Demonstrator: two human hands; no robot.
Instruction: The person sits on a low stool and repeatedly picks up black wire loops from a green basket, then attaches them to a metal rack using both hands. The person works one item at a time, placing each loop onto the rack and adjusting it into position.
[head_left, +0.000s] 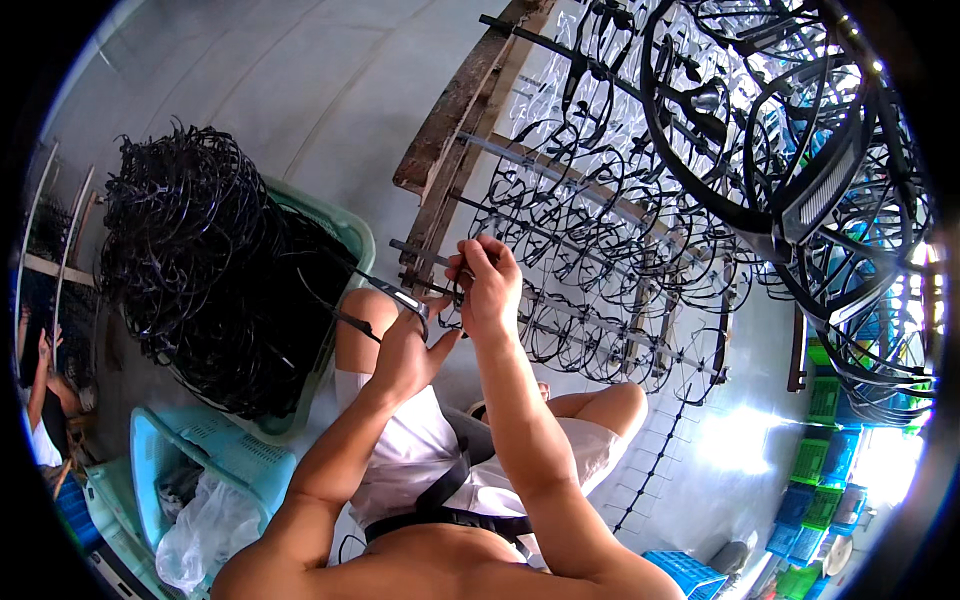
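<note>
My left hand (pixel 408 350) is closed around a black glasses frame (pixel 408 298). The frame's thin arms stick out leftward, toward a heap of similar black frames (pixel 190 230). Beside it and a little higher, my right hand (pixel 490 285) has its fingers curled and pinched together. Whatever lies between those fingertips is too small and covered to name. Both hands are close to the near end of a rack rod (pixel 420 252). Many black glasses frames (pixel 600 200) hang in rows from the rack's rods, to the right of my hands.
The heap fills a green basket (pixel 360 235) at my left. Below it, a light blue basket (pixel 150 460) holds a clear plastic bag (pixel 205 535). A wooden beam (pixel 440 130) edges the rack. Blue and green crates (pixel 815 470) stand at the right. Another person's arm (pixel 42 385) shows far left.
</note>
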